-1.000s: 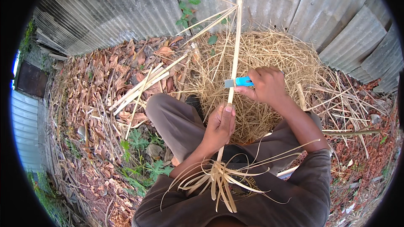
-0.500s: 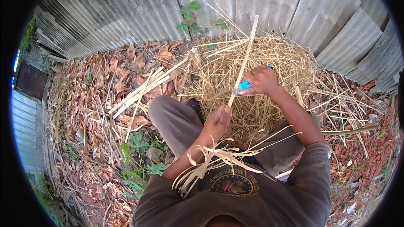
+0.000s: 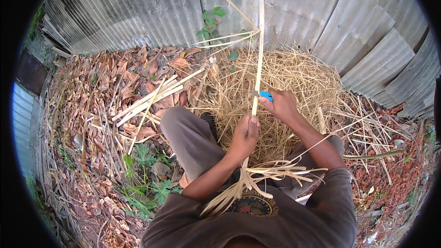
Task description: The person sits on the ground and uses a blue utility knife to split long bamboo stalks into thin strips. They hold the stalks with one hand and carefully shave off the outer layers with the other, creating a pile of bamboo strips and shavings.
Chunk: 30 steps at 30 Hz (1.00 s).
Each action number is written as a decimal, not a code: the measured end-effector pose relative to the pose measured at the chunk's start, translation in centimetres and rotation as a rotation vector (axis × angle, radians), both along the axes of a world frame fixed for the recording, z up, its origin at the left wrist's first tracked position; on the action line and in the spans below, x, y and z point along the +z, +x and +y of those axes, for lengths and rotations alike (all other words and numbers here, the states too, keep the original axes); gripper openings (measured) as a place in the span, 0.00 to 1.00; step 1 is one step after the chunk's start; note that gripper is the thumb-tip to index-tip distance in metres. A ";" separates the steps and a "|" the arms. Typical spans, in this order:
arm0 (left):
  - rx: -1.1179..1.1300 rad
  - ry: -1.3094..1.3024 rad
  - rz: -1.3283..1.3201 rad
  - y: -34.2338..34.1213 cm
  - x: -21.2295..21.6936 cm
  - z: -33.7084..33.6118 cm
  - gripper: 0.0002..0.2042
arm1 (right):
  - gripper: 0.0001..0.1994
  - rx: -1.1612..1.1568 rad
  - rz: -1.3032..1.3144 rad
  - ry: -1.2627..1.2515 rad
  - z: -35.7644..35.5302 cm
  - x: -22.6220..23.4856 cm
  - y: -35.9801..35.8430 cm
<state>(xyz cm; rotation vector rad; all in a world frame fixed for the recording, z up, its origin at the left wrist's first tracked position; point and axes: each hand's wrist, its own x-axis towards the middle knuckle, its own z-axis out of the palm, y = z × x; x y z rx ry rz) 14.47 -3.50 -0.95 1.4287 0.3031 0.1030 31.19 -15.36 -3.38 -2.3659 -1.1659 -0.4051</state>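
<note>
Covering the ground (image 3: 92, 110), dry leaves meet a corrugated metal fence (image 3: 151, 9).

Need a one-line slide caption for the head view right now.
Seated person's left hand grips an upright bamboo strip while the right hand holds a blue-handled knife against it, above a straw pile.

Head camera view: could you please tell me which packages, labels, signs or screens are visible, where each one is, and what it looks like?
No packages, signs or screens are visible.
Printed emblem: on the chest of the person's dark shirt, at the lower middle of the picture; round, in yellow and dark tones, partly covered by pale split strips.
</note>
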 end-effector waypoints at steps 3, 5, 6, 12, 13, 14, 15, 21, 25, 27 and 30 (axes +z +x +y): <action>-0.157 -0.172 0.132 -1.5 1.5 1.3 0.12 | 0.34 0.075 -0.414 -0.037 -1.1 1.4 2.4; -0.192 -0.097 0.163 -1.7 1.7 1.6 0.12 | 0.34 0.170 -0.501 -0.013 -1.6 0.9 2.9; -0.196 -0.072 0.167 -1.9 1.7 2.0 0.12 | 0.33 0.175 -0.488 -0.006 -1.2 0.9 2.6; -0.104 -0.223 0.134 -2.0 1.6 1.4 0.12 | 0.33 0.144 0.496 0.161 0.4 -0.9 -2.0; -0.099 -0.252 0.133 -2.0 1.3 1.3 0.12 | 0.34 0.176 0.675 0.189 0.3 -1.0 -2.1; -0.095 -0.281 0.132 -2.0 1.2 1.2 0.12 | 0.33 0.172 0.692 0.172 0.0 -1.7 -1.8; -0.085 -0.308 0.134 -2.0 1.1 1.2 0.12 | 0.33 0.112 0.412 0.104 -0.2 -1.4 -1.6; -0.124 -0.389 0.181 -2.7 1.3 0.4 0.12 | 0.33 0.165 -0.483 -0.003 -1.1 0.6 2.7; -0.114 -0.238 0.150 -3.4 2.1 0.3 0.12 | 0.33 0.138 -0.052 -0.007 -0.6 -0.7 1.1; -0.130 -0.218 0.167 -4.0 3.0 0.5 0.12 | 0.31 0.250 0.325 0.066 -1.0 -1.4 0.4; -0.123 -0.334 0.139 -4.1 2.2 0.7 0.12 | 0.32 0.245 0.451 0.030 -1.4 -0.9 -0.4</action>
